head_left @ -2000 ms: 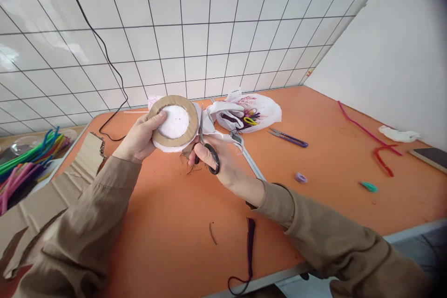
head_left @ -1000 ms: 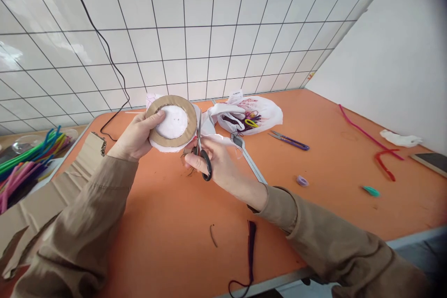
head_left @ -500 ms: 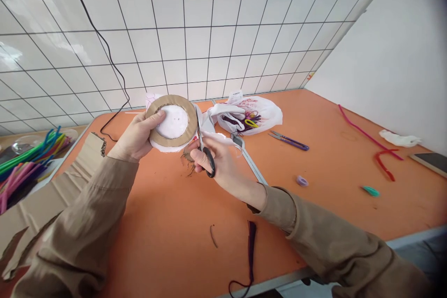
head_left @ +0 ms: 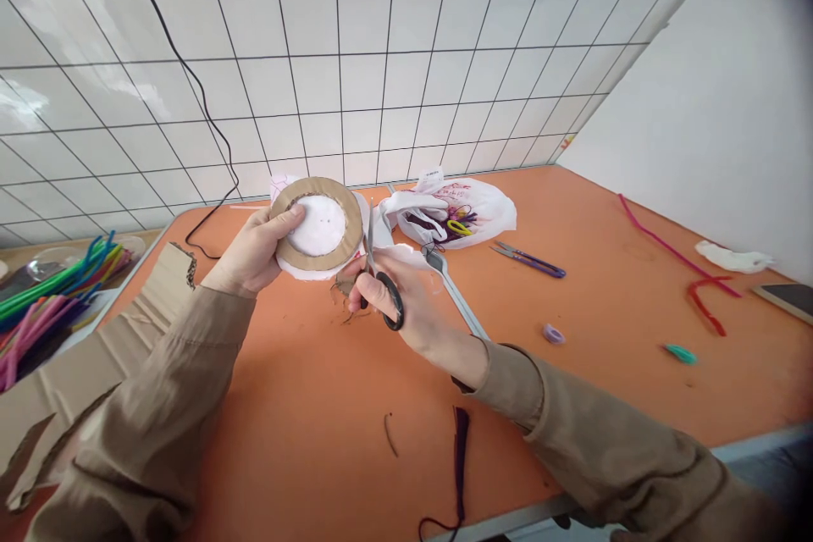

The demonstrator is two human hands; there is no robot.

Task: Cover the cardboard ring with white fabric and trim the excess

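My left hand (head_left: 257,247) grips a flat cardboard ring (head_left: 352,224) by its left side, thumb on top. Behind the ring lies white paper (head_left: 321,224), which shows through the hole and sticks out past the outer edge. My right hand (head_left: 397,292) holds black-handled scissors (head_left: 394,302), their blades pointing up along the ring's right edge. A strip of the white paper trails off to the right, beside the blades. Whether the blades touch the paper is hard to see. Brown scraps of thread (head_left: 346,292) lie on the table below the ring.
On the orange table (head_left: 298,423) are a white bag with threads (head_left: 489,207), blue-handled snips (head_left: 530,259), a purple tassel (head_left: 461,457), a lilac roll (head_left: 553,334), a green thread bundle (head_left: 680,354) and red pipe cleaners (head_left: 705,305). Cut cardboard (head_left: 120,356) lies left.
The scissors have spread wider at the handles, and my right hand has shifted slightly right. My left hand keeps its hold on the ring. The whole view has shifted a little.
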